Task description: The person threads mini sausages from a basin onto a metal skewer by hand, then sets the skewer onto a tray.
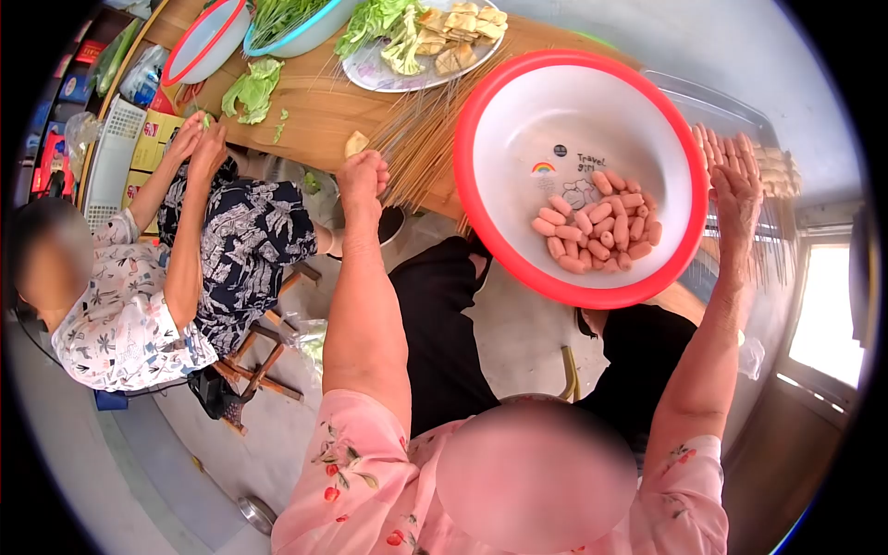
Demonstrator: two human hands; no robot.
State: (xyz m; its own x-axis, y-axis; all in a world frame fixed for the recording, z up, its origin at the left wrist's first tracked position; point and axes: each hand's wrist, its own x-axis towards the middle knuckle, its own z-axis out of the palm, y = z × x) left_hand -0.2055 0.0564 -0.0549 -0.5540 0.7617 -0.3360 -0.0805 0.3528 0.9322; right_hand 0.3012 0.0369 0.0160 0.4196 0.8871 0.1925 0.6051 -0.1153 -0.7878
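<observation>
1. Overlaps hide some sausages and part of the basin's print.
2. Curled fingers of the left hand hide the lower end of the pale piece it grips.
3. The right hand's contact with the skewered sausages is unclear.
4. 1 co-worker's face is blurred.
5. The top edge cuts the blue-rimmed bowl.

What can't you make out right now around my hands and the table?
- Head view: right hand hides what its fingertips grip.
- Head view: left hand covers the tan piece's lower end.
- Head view: upper loose sausages hide those beneath.
- Head view: top edge cuts off the blue-rimmed bowl.
</observation>
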